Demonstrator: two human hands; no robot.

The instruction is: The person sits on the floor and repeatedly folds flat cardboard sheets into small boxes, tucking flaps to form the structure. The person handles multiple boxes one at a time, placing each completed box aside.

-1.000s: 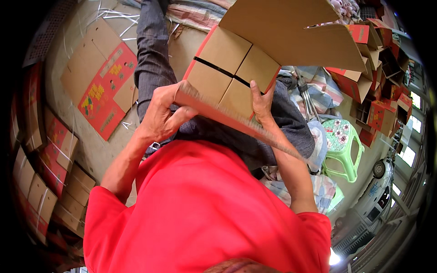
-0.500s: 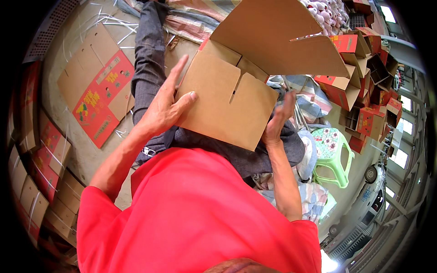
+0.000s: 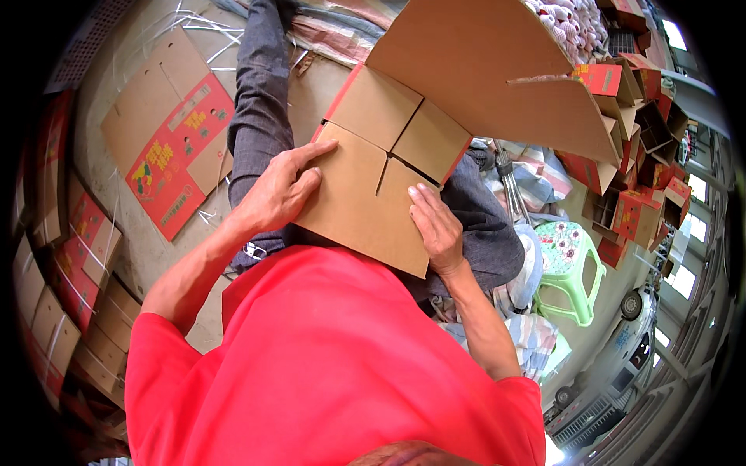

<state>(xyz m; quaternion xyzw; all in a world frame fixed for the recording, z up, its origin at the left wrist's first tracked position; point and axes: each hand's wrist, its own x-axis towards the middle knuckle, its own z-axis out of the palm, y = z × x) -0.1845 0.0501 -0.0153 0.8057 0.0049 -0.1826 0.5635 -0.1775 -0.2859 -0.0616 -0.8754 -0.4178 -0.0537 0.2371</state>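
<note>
A brown cardboard box point(image 3: 365, 198), red on its outer sides, lies across my lap. Its near flap is folded inward, and a short slit shows in its far edge. Beyond it the far panels meet at a cross-shaped gap, and a large brown panel point(image 3: 474, 46) stands raised at the far right. My left hand point(image 3: 284, 186) grips the box's left edge, index finger stretched along the near flap and thumb on top; its other fingers are mostly hidden. Fingers outstretched and close together, my right hand point(image 3: 437, 229) lies on the flap's right side.
A flattened red and brown carton point(image 3: 175, 136) lies on the floor at left, by white straps. Strapped cartons point(image 3: 85, 256) are stacked at the left edge. On the right are a green stool point(image 3: 567, 260), striped sheeting point(image 3: 536, 175) and piled open boxes point(image 3: 637, 210).
My hands have come in from the box's sides onto the near flap, the right one moving left. The near flap now sits lower, exposing more of the far panels.
</note>
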